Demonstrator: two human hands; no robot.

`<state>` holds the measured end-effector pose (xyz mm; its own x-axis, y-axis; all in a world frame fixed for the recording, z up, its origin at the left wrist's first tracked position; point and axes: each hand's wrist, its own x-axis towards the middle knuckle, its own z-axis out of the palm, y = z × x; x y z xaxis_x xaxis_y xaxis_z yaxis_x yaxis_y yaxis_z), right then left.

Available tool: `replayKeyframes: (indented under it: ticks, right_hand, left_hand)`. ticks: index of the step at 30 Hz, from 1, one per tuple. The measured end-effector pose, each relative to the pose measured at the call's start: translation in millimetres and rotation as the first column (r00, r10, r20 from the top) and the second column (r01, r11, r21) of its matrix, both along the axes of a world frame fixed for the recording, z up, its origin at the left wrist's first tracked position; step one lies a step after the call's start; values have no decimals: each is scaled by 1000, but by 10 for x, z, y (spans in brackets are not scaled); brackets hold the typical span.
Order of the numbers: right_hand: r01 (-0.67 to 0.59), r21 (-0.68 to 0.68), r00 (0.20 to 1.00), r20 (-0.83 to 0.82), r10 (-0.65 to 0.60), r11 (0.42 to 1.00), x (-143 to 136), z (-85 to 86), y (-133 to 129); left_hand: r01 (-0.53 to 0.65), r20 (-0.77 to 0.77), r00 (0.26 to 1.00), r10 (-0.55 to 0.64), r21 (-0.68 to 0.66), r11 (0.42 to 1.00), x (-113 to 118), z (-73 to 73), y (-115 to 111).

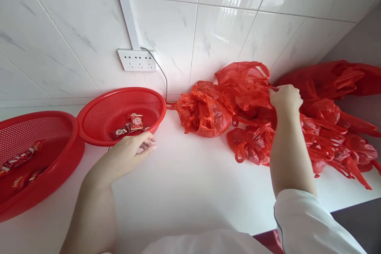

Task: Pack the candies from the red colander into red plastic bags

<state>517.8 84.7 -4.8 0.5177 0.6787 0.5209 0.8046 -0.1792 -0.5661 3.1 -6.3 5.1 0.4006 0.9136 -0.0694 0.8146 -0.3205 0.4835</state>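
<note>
My right hand (287,97) is closed on a thin red plastic bag (245,83), pinching its right end above a heap of similar bags. In front of the nearer basket's rim hangs my left hand (135,149), empty, with its thumb apart from the loosely bent fingers. That red perforated basket (95,117) holds several small red-and-cream wrapped packets (136,121). Part of its front rim is hidden behind my left hand.
A second red basket (68,166) with more packets stands at the far left. Bundled red bags (205,115) lie along the tiled wall, and more bags (327,127) fill the right side. A socket strip (137,60) with a grey cable sits on the wall above the white counter (184,190).
</note>
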Motion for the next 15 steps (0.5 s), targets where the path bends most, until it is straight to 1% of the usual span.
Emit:
replayKeyframes:
  ticks: [1, 2, 3, 4, 5, 6, 7, 8, 9, 11, 12, 14, 15]
  right_hand:
    - [71, -27, 997, -3, -71, 997, -37, 70, -69]
    - [170, -46, 985, -4, -171, 984, -98, 145, -151]
    - [277, -50, 961, 3, -278, 959, -185, 222, -248]
    - [337, -21, 941, 20, -337, 941, -296, 296, -358]
    - [325, 39, 945, 27, -326, 945, -428, 364, -479]
    - [266, 136, 962, 22, -272, 954, -577, 421, -604]
    - [148, 225, 988, 15, -155, 963, -735, 463, -729]
    - [17, 285, 1000, -22, -12, 958, -896, 489, -846]
    - [-80, 323, 990, -82, 112, 943, -1054, 500, -950]
    - [-222, 376, 933, -185, 308, 900, -1337, 485, -1107]
    - [-271, 387, 894, -237, 380, 881, -1457, 466, -1156]
    - [-375, 372, 791, -350, 502, 849, -1656, 418, -1206]
    - [-434, 353, 724, -411, 554, 829, -1740, 392, -1210]
  left_hand:
    - [2, 3, 1000, -2, -3, 1000, 4, -4, -2]
    - [5, 7, 1000, -5, -6, 1000, 8, -8, -2]
    - [7, 12, 1000, -7, -7, 1000, 14, -12, -2]
    - [9, 16, 1000, -9, -9, 1000, 21, -17, 0]
    - [9, 18, 1000, -9, -12, 1000, 31, -20, 2]
    - [7, 21, 1000, -7, -16, 1000, 45, -23, 3]
    - [1, 23, 1000, -1, -21, 1000, 63, -25, 4]
    - [-7, 29, 1000, 8, -29, 1000, 85, -27, 3]
    - [-16, 41, 999, 17, -40, 999, 112, -29, 0]
    - [-28, 96, 995, 33, -57, 998, 178, -36, -13]
    - [-30, 137, 990, 38, -58, 998, 216, -44, -23]
    - [-29, 232, 972, 37, -37, 999, 297, -70, -47]
    - [-32, 286, 958, 36, -21, 999, 340, -88, -59]
